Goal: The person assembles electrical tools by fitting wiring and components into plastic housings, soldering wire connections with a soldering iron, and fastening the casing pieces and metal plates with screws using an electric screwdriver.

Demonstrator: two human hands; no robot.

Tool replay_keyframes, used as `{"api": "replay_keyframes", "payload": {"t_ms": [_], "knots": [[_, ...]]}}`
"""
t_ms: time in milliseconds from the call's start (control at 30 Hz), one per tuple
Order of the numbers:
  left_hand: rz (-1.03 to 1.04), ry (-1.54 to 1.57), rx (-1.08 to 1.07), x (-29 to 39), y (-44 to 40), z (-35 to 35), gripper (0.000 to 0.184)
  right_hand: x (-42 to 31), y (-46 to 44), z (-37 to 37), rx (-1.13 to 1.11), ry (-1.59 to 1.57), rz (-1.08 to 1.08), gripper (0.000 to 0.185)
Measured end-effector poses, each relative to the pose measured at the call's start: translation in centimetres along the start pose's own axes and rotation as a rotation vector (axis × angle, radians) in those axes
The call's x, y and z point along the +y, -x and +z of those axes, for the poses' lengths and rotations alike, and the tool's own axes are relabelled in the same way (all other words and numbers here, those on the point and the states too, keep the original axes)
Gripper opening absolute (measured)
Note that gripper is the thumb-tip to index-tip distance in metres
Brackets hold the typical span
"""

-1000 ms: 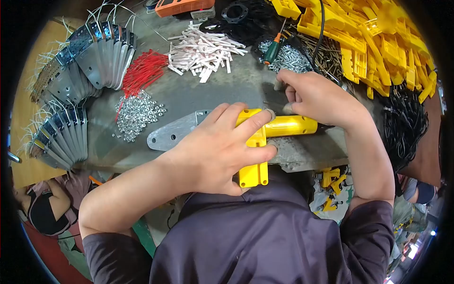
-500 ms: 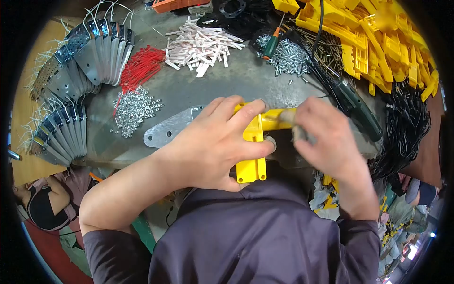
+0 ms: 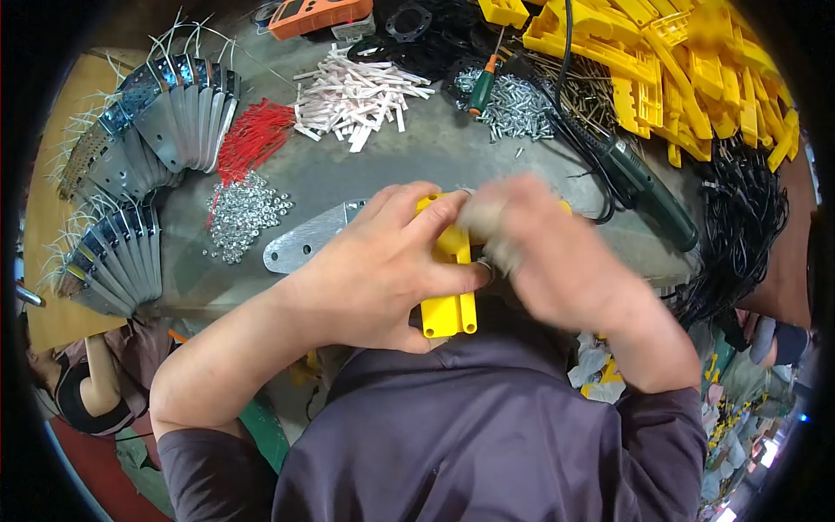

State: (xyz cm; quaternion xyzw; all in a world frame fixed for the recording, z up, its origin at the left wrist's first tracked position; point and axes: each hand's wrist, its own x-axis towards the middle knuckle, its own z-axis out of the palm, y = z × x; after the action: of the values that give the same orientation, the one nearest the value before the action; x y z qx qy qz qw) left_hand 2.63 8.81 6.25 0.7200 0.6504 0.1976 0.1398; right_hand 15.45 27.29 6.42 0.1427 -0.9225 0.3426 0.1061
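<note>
My left hand [image 3: 383, 270] grips a yellow plastic housing [image 3: 449, 317], its fingers and thumb wrapped across the top. Two round holes show at the housing's near end. A tapered metal plate [image 3: 304, 240] with holes juts out to the left from behind this hand. Close against the housing's right side is my right hand [image 3: 544, 252], smeared by motion. Whether its fingers hold anything is hidden. A bit of yellow plastic [image 3: 565, 207] peeks out behind it.
Nuts [image 3: 246, 217], red sleeves [image 3: 254, 139], white strips [image 3: 357, 96] and screws [image 3: 517, 109] lie in heaps. A green-handled screwdriver [image 3: 484, 87] rests by the screws. A corded dark green tool [image 3: 648, 196], black cables [image 3: 739, 235] and yellow parts [image 3: 661, 70] fill the right. Metal plates [image 3: 165, 130] stand left.
My right hand has swung left, up against the housing, covering most of the yellow piece extending right. My left hand keeps its grip. The whole view has shifted slightly.
</note>
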Motion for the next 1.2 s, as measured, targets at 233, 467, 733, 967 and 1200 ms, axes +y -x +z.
{"api": "replay_keyframes", "payload": {"t_ms": [233, 467, 733, 967, 1200], "knots": [[-0.044, 0.097, 0.004, 0.4, -0.9, -1.7, 0.062, 8.1, -1.8, -2.8, -0.086, 0.365, 0.051, 0.035], [-0.232, 0.050, 0.234, -4.9, -8.7, 0.1, 0.038, 6.7, -1.0, -4.9, 0.216, 0.051, 0.326, 0.039], [-0.139, -0.236, 0.151, -6.1, -10.8, 1.0, 0.030, 6.5, -0.5, -3.3, 0.111, 0.546, 0.205, 0.038], [-0.174, -0.213, 0.286, -6.9, -9.2, 0.9, 0.030, 7.9, -1.7, -2.5, -0.038, 0.852, -0.047, 0.036], [-0.303, -0.252, 0.251, -6.8, -7.9, 0.8, 0.045, 6.2, -1.5, -4.0, -0.028, 0.697, -0.127, 0.038]]}}
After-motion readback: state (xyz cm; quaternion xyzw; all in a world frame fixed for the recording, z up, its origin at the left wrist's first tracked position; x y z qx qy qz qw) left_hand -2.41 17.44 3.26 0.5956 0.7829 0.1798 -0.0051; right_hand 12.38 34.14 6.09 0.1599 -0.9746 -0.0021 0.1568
